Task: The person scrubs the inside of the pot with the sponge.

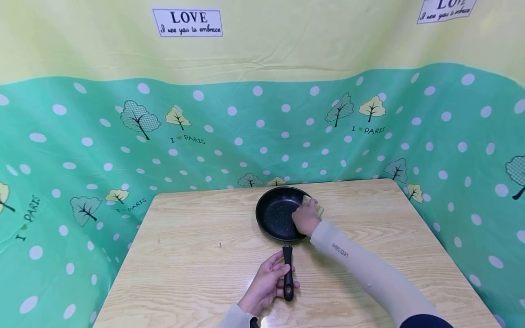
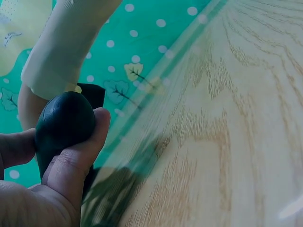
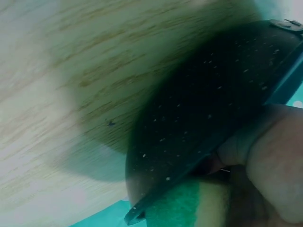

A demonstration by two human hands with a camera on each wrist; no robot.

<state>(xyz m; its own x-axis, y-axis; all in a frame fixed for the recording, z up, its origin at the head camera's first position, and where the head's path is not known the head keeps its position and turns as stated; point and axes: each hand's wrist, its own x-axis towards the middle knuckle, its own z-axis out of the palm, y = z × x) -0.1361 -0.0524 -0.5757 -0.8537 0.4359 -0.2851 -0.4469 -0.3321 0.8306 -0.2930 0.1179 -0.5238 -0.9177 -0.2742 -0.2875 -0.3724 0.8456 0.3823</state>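
Observation:
A black frying pan (image 1: 275, 214) with pale specks is over the far middle of the table. My left hand (image 1: 266, 281) grips its black handle (image 1: 288, 291), fingers and thumb wrapped about it; the left wrist view shows the rounded handle end (image 2: 66, 120) between thumb and fingers. At the pan's right rim, my right hand (image 1: 306, 217) holds a green and yellow sponge (image 1: 319, 210). In the right wrist view, the sponge (image 3: 173, 204) sits against the rim, beside the pan's speckled outer wall (image 3: 203, 104). The right fingertips are mostly hidden.
A light wood-grain table (image 1: 197, 237) lies beneath, with the pan's shadow on it. Behind and on both sides hangs a green and yellow cloth (image 1: 221, 132) with white dots and trees. The right sleeve (image 1: 365, 269) reaches across the table's right part.

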